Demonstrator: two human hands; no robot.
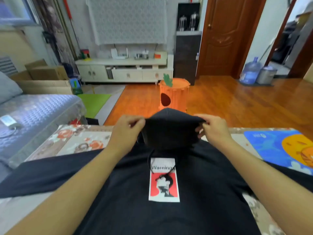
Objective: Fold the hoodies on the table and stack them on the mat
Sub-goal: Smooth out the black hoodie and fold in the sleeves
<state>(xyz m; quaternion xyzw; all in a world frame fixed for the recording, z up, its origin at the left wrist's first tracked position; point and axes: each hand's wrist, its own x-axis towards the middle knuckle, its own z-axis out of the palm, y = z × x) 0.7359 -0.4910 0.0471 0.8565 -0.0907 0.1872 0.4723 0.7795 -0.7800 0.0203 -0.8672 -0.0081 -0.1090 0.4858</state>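
Between both hands, hoodie hood.

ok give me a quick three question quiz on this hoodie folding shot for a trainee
1. True or false: the black hoodie lies front side up on the table.
2. Which part of the hoodie do the left hand and right hand pinch? A) a sleeve B) the hood C) the hem
3. Fill in: the blue mat with the orange figure lies to the person's ____.

Key
1. True: the printed Warning graphic faces up.
2. B: each hand has a grip on one side of the hood, lifted above the body.
3. Right.
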